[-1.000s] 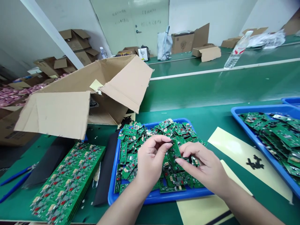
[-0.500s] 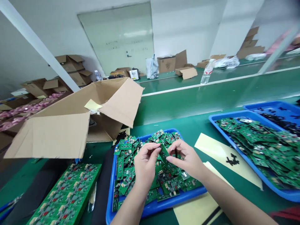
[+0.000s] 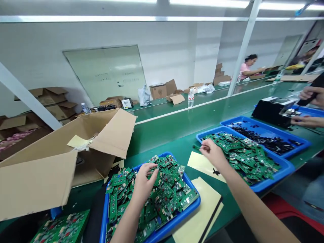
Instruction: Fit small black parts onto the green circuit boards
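My left hand hovers above a blue tray heaped with small green circuit boards. Its thumb and fingers are curved and apart, with nothing visible between them. My right hand is closed on a small green circuit board, whose end sticks out to the left of the fingertips. That hand is beside a second blue tray, also piled with circuit boards. Below the right hand is a yellow paper sheet with small black pieces on it.
An open cardboard box stands at left, above stacked board panels. More yellow sheets lie between the trays. A third blue tray holds black parts. At right, a co-worker's hands are near a black machine.
My hands have separated. The right has carried a circuit board right, towards the second tray; the left has opened and stays over the first tray. The view has swung right, showing a co-worker.
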Motion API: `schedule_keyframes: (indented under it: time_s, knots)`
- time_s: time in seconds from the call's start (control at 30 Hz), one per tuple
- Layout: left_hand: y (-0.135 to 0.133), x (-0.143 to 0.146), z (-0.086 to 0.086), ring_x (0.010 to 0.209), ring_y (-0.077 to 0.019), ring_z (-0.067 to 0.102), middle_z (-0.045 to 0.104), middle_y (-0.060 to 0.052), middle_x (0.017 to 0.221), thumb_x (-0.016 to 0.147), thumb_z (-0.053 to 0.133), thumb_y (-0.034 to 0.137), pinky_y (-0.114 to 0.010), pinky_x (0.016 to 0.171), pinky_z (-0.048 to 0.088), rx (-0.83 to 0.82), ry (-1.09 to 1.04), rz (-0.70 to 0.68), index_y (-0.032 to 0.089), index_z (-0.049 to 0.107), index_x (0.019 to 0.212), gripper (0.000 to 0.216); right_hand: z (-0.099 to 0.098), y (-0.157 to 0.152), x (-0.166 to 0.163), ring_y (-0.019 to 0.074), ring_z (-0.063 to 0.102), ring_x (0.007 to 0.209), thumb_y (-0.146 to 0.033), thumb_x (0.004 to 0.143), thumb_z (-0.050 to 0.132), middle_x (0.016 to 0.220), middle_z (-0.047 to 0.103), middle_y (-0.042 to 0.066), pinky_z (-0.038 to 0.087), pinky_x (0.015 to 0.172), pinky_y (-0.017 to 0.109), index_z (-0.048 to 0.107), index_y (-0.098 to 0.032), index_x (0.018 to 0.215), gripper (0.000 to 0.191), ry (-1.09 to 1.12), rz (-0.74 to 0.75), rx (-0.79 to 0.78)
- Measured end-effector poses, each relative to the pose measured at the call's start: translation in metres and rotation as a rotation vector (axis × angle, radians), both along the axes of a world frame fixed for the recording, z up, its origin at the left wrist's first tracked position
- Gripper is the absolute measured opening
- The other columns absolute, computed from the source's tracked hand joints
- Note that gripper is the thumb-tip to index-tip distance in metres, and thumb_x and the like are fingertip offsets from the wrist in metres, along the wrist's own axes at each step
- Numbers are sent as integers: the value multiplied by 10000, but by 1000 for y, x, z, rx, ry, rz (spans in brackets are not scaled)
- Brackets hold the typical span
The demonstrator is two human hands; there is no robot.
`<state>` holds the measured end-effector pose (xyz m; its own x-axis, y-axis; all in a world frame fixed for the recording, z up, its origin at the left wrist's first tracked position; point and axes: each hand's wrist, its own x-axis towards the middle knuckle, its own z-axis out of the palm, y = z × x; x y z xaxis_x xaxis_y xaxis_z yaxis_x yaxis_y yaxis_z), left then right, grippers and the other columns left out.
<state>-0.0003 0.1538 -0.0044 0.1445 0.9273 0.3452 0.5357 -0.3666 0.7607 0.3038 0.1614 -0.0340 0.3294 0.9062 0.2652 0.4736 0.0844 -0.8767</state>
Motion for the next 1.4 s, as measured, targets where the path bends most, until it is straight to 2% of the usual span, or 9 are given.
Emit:
schedule_keyframes:
  time_s: [0.1, 0.2, 0.3, 0.5, 0.77, 0.9, 1.03, 1.23, 1.4]
  knots:
    - [15, -3, 6, 1053, -284, 620, 668, -114, 1038, 800, 549, 283, -464, 984, 480, -21, 172, 59, 189, 697, 931, 219, -1, -2, 63, 186, 633, 935, -324, 930, 584, 1112, 626, 72, 546, 804, 388, 588, -149, 1151, 282, -116, -242, -88]
    - [34, -3, 6, 1129, -346, 552, 629, -161, 1094, 804, 556, 249, -527, 1006, 420, -84, 328, 155, 158, 676, 982, 233, -1, -3, 99, 196, 630, 965, -324, 930, 583, 1145, 618, 79, 543, 823, 402, 581, -153, 1175, 299, -205, -373, -155]
    - [52, -3, 4, 1121, -359, 544, 617, -185, 1068, 847, 546, 236, -536, 954, 436, -180, 451, 219, 124, 658, 987, 210, -1, -2, 110, 198, 631, 969, -325, 929, 585, 1147, 619, 80, 543, 826, 405, 582, -151, 1175, 301, -260, -438, -193]
    - [72, -2, 4, 934, -188, 628, 644, -59, 1042, 907, 596, 330, -399, 844, 530, -373, 520, 155, 145, 623, 1025, 221, 10, 0, 100, 190, 628, 954, -334, 932, 579, 1118, 627, 74, 536, 829, 398, 596, -156, 1140, 275, -287, -503, -88]
    - [50, -7, 6, 797, -155, 627, 646, -29, 880, 887, 618, 299, -335, 748, 536, -358, 148, 167, 131, 621, 906, 170, 26, 2, 12, 208, 634, 875, -399, 843, 615, 902, 688, 66, 495, 855, 407, 661, -172, 827, 232, -141, -30, 155]
    - [27, -5, 12, 631, -151, 620, 595, 10, 645, 802, 624, 282, -262, 620, 504, -332, -144, 142, 155, 601, 823, 131, 27, -2, -58, 238, 656, 867, -400, 787, 611, 894, 719, 70, 513, 834, 403, 695, -202, 842, 222, 16, 282, 141]
    - [6, 4, 16, 648, -148, 632, 614, -1, 683, 770, 584, 305, -257, 635, 508, -255, -330, 101, 166, 594, 814, 146, 20, -2, -109, 224, 660, 887, -382, 795, 626, 932, 715, 69, 517, 860, 391, 674, -201, 910, 219, 201, 472, 91]
    - [-12, 9, 10, 786, -190, 638, 656, -56, 804, 712, 616, 225, -302, 715, 523, -91, -365, 36, 175, 649, 731, 63, -1, -3, -123, 191, 669, 813, -483, 791, 670, 906, 648, 46, 557, 802, 358, 568, -212, 935, 323, 533, 580, -12]
    - [-24, 8, 7, 850, -183, 647, 668, -55, 880, 737, 587, 92, -321, 794, 530, 186, -170, -63, 202, 689, 767, 153, -7, -8, -120, 154, 647, 769, -443, 708, 783, 929, 609, 20, 567, 788, 345, 584, -225, 939, 375, 746, 602, -121]
